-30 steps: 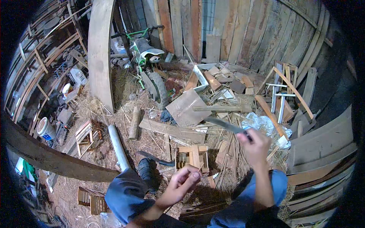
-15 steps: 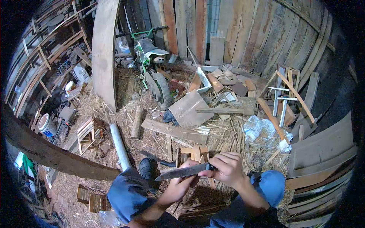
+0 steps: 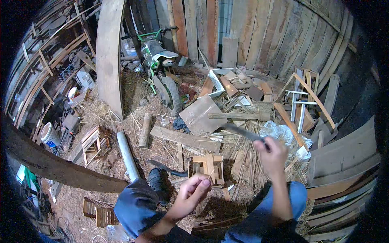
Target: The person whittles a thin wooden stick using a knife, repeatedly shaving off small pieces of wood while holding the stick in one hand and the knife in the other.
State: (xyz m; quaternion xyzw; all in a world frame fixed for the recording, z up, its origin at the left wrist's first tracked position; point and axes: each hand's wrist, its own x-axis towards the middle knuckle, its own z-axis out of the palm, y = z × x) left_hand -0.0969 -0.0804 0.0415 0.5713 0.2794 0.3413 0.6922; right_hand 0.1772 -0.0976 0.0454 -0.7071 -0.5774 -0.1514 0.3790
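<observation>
My right hand (image 3: 273, 156) is closed around the handle of a long-bladed knife (image 3: 242, 131), raised to the right with its blade pointing up and left. Between the thumb and fingers of my left hand (image 3: 190, 194) is a thin wooden stick (image 3: 211, 174), its tip poking up. Just beyond that hand stands a small slatted wooden crate (image 3: 219, 174). A dark curved blade (image 3: 168, 167) lies on the ground left of the crate, close to my dark boot (image 3: 158, 184).
Two more small crates (image 3: 95, 141) (image 3: 101, 212) sit to the left. A wooden post (image 3: 129, 158) leans by my knee. Ahead lie scrap boards (image 3: 202, 115), straw and a white plastic bag (image 3: 277, 133). A motorbike (image 3: 160, 56) stands at the back; stacked planks (image 3: 344, 178) are on the right.
My right hand has swung the knife away from my left hand, up and to the right. The left hand has lowered slightly leftward and still pinches the stick, now more exposed.
</observation>
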